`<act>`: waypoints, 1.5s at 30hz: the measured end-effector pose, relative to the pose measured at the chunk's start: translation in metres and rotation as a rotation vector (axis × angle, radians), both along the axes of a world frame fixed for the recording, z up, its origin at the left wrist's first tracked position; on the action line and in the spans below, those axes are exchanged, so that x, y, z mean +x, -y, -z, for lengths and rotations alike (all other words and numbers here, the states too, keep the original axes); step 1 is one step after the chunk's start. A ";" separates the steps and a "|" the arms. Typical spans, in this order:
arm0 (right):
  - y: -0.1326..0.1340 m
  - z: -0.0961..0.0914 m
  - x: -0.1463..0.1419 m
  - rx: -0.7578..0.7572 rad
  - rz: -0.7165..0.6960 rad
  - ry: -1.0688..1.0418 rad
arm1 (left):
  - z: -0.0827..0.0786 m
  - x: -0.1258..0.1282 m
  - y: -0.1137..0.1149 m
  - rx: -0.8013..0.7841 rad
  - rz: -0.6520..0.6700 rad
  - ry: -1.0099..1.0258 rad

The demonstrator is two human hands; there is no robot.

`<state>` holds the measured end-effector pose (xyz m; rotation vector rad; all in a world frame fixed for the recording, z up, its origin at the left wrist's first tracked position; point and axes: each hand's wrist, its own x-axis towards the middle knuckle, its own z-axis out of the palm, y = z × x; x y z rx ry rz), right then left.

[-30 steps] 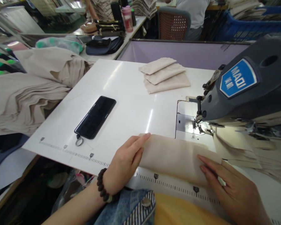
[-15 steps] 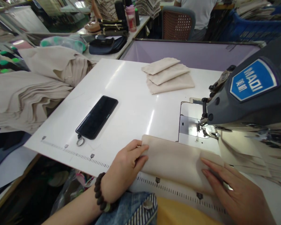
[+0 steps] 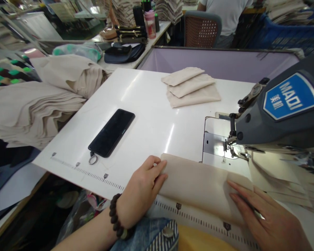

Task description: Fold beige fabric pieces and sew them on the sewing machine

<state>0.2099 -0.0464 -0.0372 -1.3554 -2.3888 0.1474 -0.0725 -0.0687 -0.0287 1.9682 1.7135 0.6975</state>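
Note:
Between my hands is a folded beige fabric piece [image 3: 196, 184], held over the front edge of the white table, above its printed ruler. My left hand [image 3: 143, 188], with a dark bead bracelet at the wrist, pinches the fabric's left end between thumb and fingers. At the right end, my right hand [image 3: 267, 212] grips the cloth with thumb and fingertips. Just beyond the fabric stands the sewing machine [image 3: 277, 115]; its presser foot [image 3: 229, 143] and needle plate [image 3: 214, 143] have no cloth under them.
Three folded beige pieces [image 3: 192, 87] lie at the table's back. A black phone [image 3: 112, 132] with a ring rests left of centre. Beige fabric stacks [image 3: 34, 108] border the left side, and more fabric pieces [image 3: 282, 174] lie right of the needle. Behind, a person [image 3: 229, 17] sits by a chair [image 3: 202, 29].
The whole view has shifted slightly, so everything appears a little lower and further right. Both hands keep their hold on the fabric, with hardly any movement against the table.

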 end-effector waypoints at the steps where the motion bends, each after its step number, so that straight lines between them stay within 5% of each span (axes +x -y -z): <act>1: 0.000 0.001 0.001 -0.011 -0.001 -0.011 | 0.000 0.000 0.000 -0.010 -0.003 0.006; 14: -0.004 0.000 -0.003 0.060 -0.049 -0.012 | 0.000 -0.001 -0.008 -0.040 -0.010 -0.039; 35: -0.004 -0.013 -0.014 -0.304 0.069 -0.181 | 0.010 -0.007 -0.011 0.118 0.001 -0.223; 45: -0.003 -0.017 -0.014 -0.316 0.125 -0.190 | 0.017 -0.009 -0.010 0.117 0.036 -0.273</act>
